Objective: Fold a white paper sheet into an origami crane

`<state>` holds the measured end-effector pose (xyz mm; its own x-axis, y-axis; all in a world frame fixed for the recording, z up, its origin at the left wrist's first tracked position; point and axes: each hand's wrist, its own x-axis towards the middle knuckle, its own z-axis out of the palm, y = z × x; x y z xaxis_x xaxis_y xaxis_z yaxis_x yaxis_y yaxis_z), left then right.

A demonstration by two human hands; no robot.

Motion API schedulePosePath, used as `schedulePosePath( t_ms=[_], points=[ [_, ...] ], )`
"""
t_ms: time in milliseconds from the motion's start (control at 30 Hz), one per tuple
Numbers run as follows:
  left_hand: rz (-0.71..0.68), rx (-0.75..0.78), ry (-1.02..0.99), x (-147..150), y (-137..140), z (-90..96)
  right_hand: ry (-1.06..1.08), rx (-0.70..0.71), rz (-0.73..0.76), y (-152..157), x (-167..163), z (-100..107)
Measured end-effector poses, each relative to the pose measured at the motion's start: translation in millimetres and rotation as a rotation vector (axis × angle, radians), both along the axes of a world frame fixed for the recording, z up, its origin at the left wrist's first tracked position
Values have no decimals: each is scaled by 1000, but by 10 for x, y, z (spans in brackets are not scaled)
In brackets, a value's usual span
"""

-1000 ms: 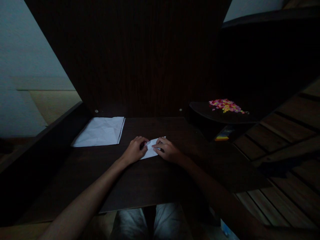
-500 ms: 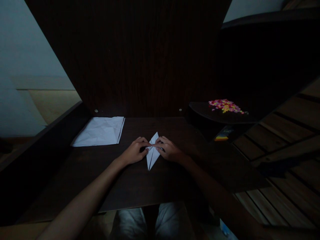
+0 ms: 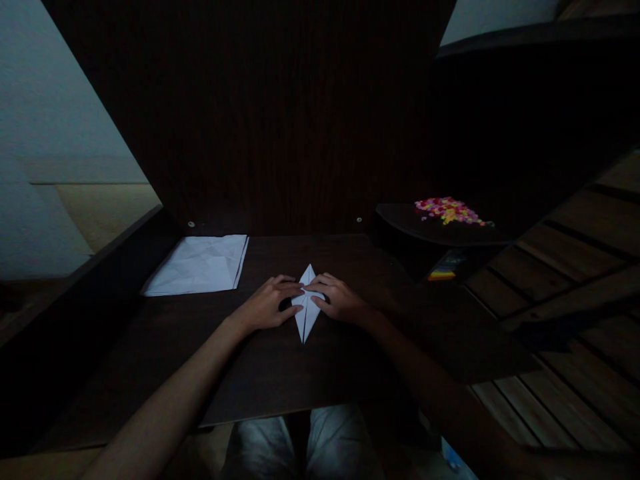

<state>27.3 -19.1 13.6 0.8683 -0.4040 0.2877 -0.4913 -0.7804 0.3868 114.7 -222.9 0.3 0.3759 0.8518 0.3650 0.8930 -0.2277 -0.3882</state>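
Observation:
A white sheet of paper folded into a narrow diamond (image 3: 306,323) lies flat on the dark desk, its points toward and away from me. A crease or slit runs down its lower half. My left hand (image 3: 273,302) rests at its left side, open, with the fingertips on the middle and the thumb lower on the left edge. From the right, my right hand (image 3: 340,298) lays its outstretched fingers across the middle of the folded paper, thumb apart on the right edge. The fingers cover part of the paper's centre.
Several creased white sheets (image 3: 200,263) lie stacked at the back left of the desk (image 3: 280,373). To the right, a curved shelf (image 3: 400,220) holds a pile of small pink, red and yellow pieces (image 3: 453,211). A dark panel (image 3: 280,133) rises behind; wooden slats (image 3: 570,267) are at far right.
The folded paper has turned slightly, its near point shifting right and its far point left. My left thumb and fingers have spread apart; my right hand has barely moved.

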Motion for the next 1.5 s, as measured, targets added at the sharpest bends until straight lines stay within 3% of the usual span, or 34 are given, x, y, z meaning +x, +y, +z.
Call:
schedulePosePath(
  t_ms=[667,900,1133,1500],
  points=[
    [-9,156,16,-28,38,41,-76,20,21,-7,-8,-38],
    [55,202,-44,-19,-2,0,-103,-66,-9,-4,-60,20],
    [167,277,-147,-8,-14,6,-149,-114,-194,32,-76,18],
    [179,279,-163,26,-46,11,-71,-118,-413,41,-22,-17]
  ],
)
